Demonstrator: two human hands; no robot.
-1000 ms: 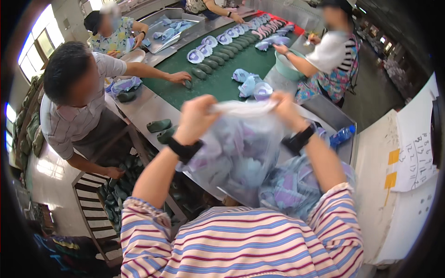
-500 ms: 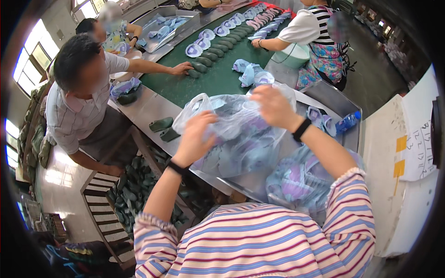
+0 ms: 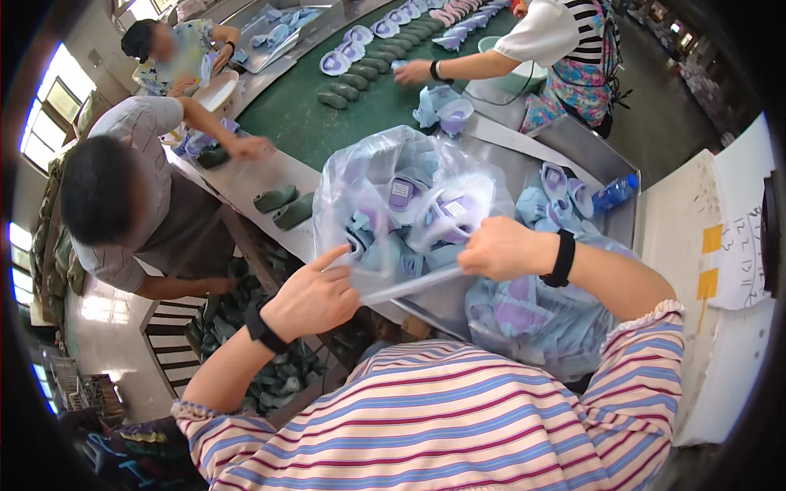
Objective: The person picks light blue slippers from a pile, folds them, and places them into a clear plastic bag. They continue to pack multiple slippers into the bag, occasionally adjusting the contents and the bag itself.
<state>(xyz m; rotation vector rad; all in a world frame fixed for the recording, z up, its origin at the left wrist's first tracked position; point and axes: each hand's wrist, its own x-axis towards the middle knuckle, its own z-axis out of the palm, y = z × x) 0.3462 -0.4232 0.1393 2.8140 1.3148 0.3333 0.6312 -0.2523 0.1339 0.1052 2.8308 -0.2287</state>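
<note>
A clear plastic bag (image 3: 334,204) stands wide-mouthed in front of me, its near rim stretched between my hands. My left hand (image 3: 315,300) grips the rim on the left, index finger pointing out. On the right, my right hand (image 3: 506,250) is closed on the same rim. Inside the bag lie several light blue and purple shoe uppers (image 3: 403,195), some with white labels. Right of it, below my right forearm, sits a second clear bag (image 3: 524,315) full of similar uppers.
Dark green shoe lasts (image 3: 332,100) and uppers (image 3: 336,62) line the green conveyor belt (image 3: 278,119). A bottle with a blue cap (image 3: 616,195) lies in the metal tray. One person (image 3: 131,213) works at left, another (image 3: 565,49) across at right. Lasts fill a slatted crate (image 3: 172,348).
My hands have come down and toward me, pulling the bag's mouth wide so its contents show. The person at left has drawn an arm back from the belt; the one at right reaches farther over it.
</note>
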